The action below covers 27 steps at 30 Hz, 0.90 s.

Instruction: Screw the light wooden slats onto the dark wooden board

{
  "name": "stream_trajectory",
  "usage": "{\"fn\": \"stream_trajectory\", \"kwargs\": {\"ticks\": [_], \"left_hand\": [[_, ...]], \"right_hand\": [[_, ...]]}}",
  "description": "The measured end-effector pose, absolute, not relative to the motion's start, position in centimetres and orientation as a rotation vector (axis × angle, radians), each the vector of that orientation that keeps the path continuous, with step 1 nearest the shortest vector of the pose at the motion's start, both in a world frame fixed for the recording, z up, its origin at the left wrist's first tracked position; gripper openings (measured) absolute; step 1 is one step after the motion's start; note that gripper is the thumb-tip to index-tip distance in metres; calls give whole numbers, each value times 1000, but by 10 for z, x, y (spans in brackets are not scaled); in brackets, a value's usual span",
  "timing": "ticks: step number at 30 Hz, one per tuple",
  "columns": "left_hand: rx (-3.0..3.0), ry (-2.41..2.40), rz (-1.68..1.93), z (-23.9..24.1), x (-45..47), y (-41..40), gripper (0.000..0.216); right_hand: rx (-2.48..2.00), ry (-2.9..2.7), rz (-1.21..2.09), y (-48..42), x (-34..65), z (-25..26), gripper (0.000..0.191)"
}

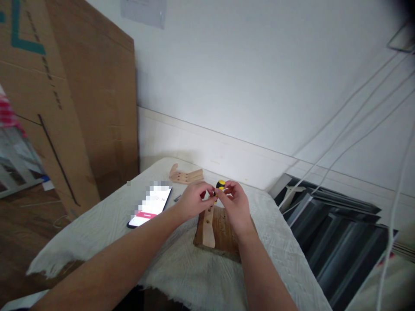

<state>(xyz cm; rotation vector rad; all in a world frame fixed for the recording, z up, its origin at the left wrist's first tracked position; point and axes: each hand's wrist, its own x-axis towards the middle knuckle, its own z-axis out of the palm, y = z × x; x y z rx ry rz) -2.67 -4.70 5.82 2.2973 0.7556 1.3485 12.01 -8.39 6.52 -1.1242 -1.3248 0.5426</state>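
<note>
Screwdriver (220, 185), likely light, rigid, handle grippable: left hand (193, 199) and right hand (235, 205) are pinching it, fingers curled, near table (106, 224) far edge

no text can be read clearly. the cardboard box (65, 86) bears part of a teal letter and a line of dark print, too blurred to read. the phone (151, 207) screen is pixelated; the wall sheet (144, 11) shows nothing legible.

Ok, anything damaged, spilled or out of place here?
Only the white cloth: its near-left edge is ragged and frayed. The phone, wooden pieces and board look intact; nothing spilled shows. The left hand and right hand pinch a yellow-black tool.
</note>
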Motion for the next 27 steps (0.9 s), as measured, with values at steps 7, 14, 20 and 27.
{"fn": "stream_trajectory", "kwargs": {"ticks": [7,14,20,27], "left_hand": [[2298,710,1342,57,-26,-46,8],[2317,725,1287,56,-27,-46,7],[2285,776,1337,57,-27,-48,9],[2296,727,1298,57,-27,-48,9]], "right_hand": [[-1095,-1344,537,-86,120,67,27],[-1075,-1341,499,-88,119,69,24],[-1109,-1357,552,-87,119,69,25],[-1071,-1374,549,-89,118,68,25]]}}
